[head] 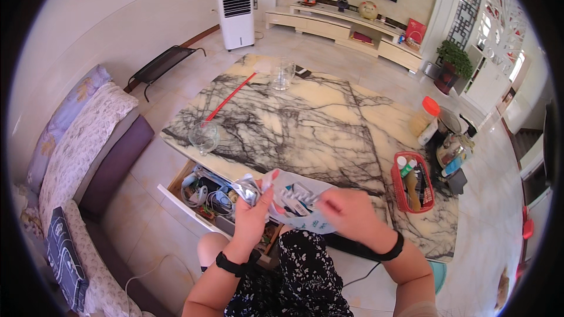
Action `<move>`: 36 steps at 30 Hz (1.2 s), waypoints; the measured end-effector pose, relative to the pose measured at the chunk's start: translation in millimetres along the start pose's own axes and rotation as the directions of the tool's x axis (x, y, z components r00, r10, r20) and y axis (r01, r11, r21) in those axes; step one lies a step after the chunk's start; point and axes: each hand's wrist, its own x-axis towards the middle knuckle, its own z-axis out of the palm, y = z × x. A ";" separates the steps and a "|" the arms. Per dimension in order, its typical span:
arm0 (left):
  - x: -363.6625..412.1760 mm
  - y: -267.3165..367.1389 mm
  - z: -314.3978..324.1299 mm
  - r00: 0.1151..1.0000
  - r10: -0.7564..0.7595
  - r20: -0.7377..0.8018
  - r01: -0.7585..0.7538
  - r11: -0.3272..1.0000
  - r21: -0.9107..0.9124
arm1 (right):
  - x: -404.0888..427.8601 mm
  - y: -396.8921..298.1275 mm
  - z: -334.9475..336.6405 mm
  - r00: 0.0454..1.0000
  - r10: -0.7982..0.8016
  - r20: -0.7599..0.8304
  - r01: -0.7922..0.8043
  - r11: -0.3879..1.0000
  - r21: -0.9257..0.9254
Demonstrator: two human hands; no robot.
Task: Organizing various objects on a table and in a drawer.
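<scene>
A white translucent plastic bag [324,224] hangs above my lap at the table's front edge, its mouth spread towards me. Inside it lie small boxes and white blister packs [299,196]. My left hand [255,207] grips the bag's left rim, together with a crumpled silver foil packet [247,188]. At the right rim my right hand [346,209] is closed on the bag, its fingertips partly hidden. Below and left of the bag, a drawer [187,211] is pulled out, holding coiled cables [220,200] and mixed small items.
The marble-patterned table [308,132] bears a glass mug [205,136], a red stick [231,97] and a glass pitcher [282,75]. A red basket [398,185] of tubes and tools stands at right, with jars [425,116] behind it. A sofa [83,149] runs along the left.
</scene>
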 end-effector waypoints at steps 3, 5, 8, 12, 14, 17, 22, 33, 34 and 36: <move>2.8 0.5 9.2 0.993 0.061 -0.097 -0.064 0.997 -0.032 | -11.6 10.3 24.4 0.998 -0.057 0.011 0.056 0.913 -0.404; 1.2 -11.0 8.4 0.994 0.056 -0.095 -0.059 0.998 -0.030 | -18.2 12.6 21.5 0.998 -0.054 0.029 0.061 0.890 -0.453; -4.6 -7.1 7.6 0.998 0.038 -0.048 -0.035 0.998 0.054 | -31.1 8.1 13.5 0.998 0.062 0.008 -0.050 0.864 -0.500; -7.5 -3.6 1.2 0.987 0.128 -0.099 -0.102 0.967 0.233 | -56.2 20.2 -12.4 0.985 0.133 0.111 -0.029 0.760 -0.649; -6.4 -5.1 1.3 0.979 0.181 -0.095 -0.152 0.955 0.253 | -62.1 27.4 -14.6 0.945 0.263 0.195 -0.054 0.711 -0.701; -2.5 -3.9 11.1 0.917 0.398 0.035 -0.392 0.880 0.269 | -65.2 36.0 -29.4 0.969 0.206 0.135 -0.154 0.936 -0.317; -5.2 -15.8 50.1 0.954 -0.116 0.277 0.115 0.993 0.020 | -38.7 15.6 -37.5 0.996 0.045 0.073 -0.037 0.993 -0.117; -2.8 -60.1 49.9 0.962 -0.116 0.248 0.057 0.972 0.229 | -32.6 10.6 3.0 0.994 0.043 -0.098 0.005 0.897 0.442; -3.7 -60.1 49.5 0.960 -0.120 0.253 0.057 0.968 0.244 | -30.2 13.5 2.9 0.987 0.062 -0.149 -0.003 0.931 0.366; -3.9 -57.1 48.0 0.957 -0.124 0.261 0.055 0.964 0.260 | -27.1 20.0 0.5 0.976 0.077 -0.204 -0.015 0.957 0.288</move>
